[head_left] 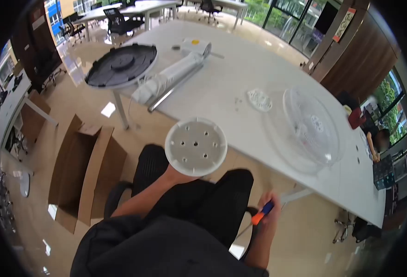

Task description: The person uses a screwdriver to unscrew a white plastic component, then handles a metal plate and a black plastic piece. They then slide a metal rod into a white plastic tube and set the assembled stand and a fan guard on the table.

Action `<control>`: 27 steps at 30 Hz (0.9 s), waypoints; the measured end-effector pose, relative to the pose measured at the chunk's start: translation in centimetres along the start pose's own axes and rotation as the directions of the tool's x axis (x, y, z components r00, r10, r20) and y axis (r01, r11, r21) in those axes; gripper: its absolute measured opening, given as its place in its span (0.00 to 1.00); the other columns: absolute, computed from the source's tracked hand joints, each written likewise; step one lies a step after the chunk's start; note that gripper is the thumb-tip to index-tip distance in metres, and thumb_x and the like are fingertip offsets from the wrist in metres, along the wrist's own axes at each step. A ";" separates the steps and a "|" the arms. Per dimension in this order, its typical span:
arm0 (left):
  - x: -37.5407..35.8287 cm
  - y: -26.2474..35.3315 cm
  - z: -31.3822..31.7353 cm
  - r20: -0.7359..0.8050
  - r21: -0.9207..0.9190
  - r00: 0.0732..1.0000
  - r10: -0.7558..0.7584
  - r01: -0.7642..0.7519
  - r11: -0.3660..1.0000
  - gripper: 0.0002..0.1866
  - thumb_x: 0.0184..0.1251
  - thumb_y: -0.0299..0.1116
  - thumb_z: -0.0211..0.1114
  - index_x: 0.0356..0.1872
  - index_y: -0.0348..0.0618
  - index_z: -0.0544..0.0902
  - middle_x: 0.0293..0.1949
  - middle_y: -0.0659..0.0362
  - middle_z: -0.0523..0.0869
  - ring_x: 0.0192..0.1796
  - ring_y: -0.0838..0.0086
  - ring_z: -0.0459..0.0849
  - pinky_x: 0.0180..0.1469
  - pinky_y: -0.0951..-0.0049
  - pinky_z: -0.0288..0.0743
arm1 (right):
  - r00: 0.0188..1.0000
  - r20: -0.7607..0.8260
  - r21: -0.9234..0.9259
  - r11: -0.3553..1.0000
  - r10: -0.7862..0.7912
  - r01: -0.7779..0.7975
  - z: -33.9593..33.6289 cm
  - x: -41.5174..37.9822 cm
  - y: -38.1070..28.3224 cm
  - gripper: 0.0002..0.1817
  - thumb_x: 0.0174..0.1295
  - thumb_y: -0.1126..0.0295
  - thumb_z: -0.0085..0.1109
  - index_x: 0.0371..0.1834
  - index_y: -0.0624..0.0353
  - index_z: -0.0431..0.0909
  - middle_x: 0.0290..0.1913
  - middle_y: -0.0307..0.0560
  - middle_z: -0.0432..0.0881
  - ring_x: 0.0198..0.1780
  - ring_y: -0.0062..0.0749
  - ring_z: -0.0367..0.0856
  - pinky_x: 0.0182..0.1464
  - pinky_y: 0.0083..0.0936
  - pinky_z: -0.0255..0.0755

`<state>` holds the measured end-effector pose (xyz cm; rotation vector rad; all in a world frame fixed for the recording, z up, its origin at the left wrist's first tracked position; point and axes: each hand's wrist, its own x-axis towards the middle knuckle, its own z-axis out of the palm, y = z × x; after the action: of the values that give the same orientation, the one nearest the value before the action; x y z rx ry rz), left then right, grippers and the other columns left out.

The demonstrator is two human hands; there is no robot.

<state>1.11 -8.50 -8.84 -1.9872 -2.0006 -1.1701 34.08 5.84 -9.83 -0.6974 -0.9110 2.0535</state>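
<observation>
My left hand (181,176) grips a round white part (195,159) from below, above my lap. Its flat grey face has several holes and is turned up toward me; most of my fingers are hidden under it. Low on the right, my right hand (269,211) is closed around the blue and orange handle of a screwdriver (258,218). The thin shaft points down and left, away from the white part.
On the white table (240,60) lie a black round base (122,63), a plastic-wrapped white column (173,74), a metal tube (176,88), a small white openwork piece (259,100) and a clear round cover (312,127). An open cardboard box (99,168) stands left. Another person sits far right.
</observation>
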 end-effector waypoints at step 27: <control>-10.2 13.1 -2.4 0.071 -0.723 0.962 -0.264 0.232 0.651 0.41 0.45 0.36 0.84 0.63 0.41 0.74 0.53 0.55 0.86 0.53 0.69 0.87 0.56 0.68 0.80 | 0.630 0.640 -0.076 0.780 -0.440 0.622 30.5 -11.6 -8.2 0.17 0.70 0.68 0.58 0.21 0.59 0.72 0.19 0.37 0.74 0.16 0.17 0.74 0.19 0.17 0.68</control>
<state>13.22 -20.06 -6.98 -1.9347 -2.0107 -2.3662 22.14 -11.08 16.72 0.1413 -1.5890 1.5854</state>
